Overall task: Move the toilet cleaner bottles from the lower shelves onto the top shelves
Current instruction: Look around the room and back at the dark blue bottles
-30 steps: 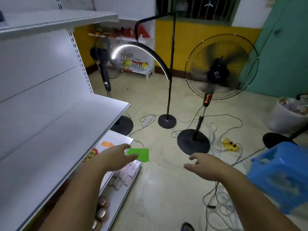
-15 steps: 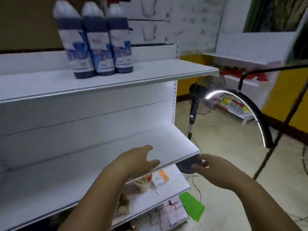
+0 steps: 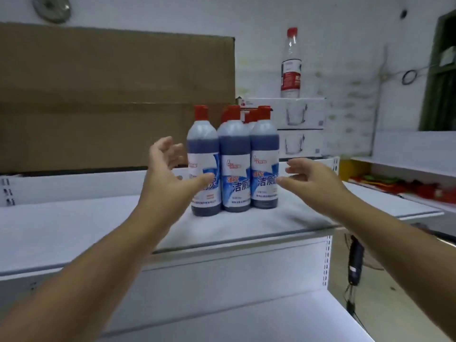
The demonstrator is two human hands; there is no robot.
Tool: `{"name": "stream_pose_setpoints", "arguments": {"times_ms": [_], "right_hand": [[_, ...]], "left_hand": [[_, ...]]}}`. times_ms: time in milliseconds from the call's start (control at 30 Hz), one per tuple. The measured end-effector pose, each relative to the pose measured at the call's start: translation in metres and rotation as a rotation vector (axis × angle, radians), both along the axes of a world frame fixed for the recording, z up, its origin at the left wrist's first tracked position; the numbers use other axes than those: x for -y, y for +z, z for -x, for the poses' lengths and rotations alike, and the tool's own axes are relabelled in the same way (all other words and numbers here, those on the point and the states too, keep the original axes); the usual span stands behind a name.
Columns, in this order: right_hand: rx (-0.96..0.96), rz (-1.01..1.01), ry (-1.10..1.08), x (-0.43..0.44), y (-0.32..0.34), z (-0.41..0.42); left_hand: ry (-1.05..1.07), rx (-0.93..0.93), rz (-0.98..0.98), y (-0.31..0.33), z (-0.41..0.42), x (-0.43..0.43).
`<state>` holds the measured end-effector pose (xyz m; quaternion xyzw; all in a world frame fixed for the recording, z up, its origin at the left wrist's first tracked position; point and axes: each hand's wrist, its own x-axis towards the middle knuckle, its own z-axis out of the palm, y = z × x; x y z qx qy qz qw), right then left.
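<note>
Head view: a cluster of toilet cleaner bottles [image 3: 234, 166] stands upright on the top shelf [image 3: 74, 230], right of its middle and set back from the near edge. Three bottles form the near row, touching side by side, with dark blue liquid, white and blue labels and red caps; more red caps show just behind them, count unclear. The left hand [image 3: 170, 169] is raised just left of the cluster, fingers spread wide and loosely bent, thumb lying across the front of the leftmost bottle's label; cannot tell whether it touches. It holds nothing. The right hand [image 3: 311, 178] is up on the right side, fingers stretched out towards the rightmost bottle, tips at the edge of its label, contact not certain. It holds nothing either. Both forearms reach in from the near edge over the shelf front. A lower shelf [image 3: 246, 322] shows below. Far left, a large cardboard sheet [image 3: 111, 95] leans behind the shelving. Far right of the cluster, stacked white boxes [image 3: 296, 114] carry a clear plastic bottle [image 3: 291, 65] with a red cap, upright.
</note>
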<state>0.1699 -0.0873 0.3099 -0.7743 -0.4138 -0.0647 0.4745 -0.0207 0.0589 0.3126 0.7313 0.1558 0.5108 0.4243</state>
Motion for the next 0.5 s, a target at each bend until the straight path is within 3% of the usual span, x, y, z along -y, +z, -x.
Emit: {"name": "stream_pose_setpoints", "arguments": {"times_ms": [67, 167, 300, 500], "right_hand": [[-0.192, 0.072, 0.018, -0.021, 0.006, -0.026], [-0.365, 0.115, 0.168, -0.047, 0.011, -0.043], [-0.378, 0.12, 0.505, -0.068, 0.004, -0.059], [-0.367, 0.039, 0.585, -0.08, -0.012, -0.073]], "left_hand": [[-0.027, -0.061, 0.125, 0.012, -0.02, -0.022], [0.048, -0.145, 0.092, 0.005, -0.041, -0.032], [-0.012, -0.172, 0.035, -0.018, -0.063, -0.041], [0.003, -0.149, 0.081, -0.023, -0.072, -0.048]]}}
